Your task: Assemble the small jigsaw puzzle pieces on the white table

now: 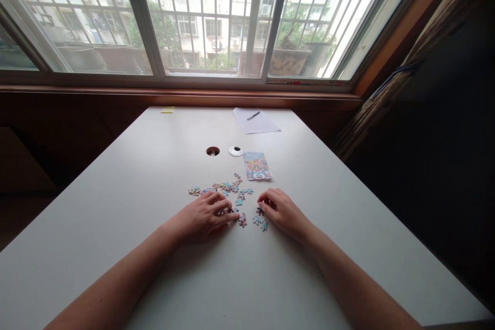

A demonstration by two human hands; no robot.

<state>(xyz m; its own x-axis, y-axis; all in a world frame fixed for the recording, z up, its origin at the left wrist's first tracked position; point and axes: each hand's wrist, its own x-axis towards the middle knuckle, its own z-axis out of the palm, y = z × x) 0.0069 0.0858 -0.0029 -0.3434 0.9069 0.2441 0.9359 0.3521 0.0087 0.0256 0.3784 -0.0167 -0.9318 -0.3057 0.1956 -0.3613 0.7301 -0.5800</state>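
White tabletop [116, 201] by a barred window [209, 15]; jigsaw pile [227, 186] is spread at 12–1 o'clock from the left hand [207, 213]. Loose piece [243, 220], long axis roughly 12–6, is placed at that hand's 3–4 o'clock, nearer it than the right hand [280, 209]. Both are half curled, small cluster [258, 220] set at the right's 8 o'clock; whether anything is gripped can't be made out.

Counted: one left hand [209, 211], one right hand [280, 209], one white table [116, 191], one printed picture sheet [257, 166], one pen [253, 116], one round hole [212, 151], one round disc [232, 152]. Puzzle pieces [243, 219]: many, bunched, partly hidden; exact number not determinable.
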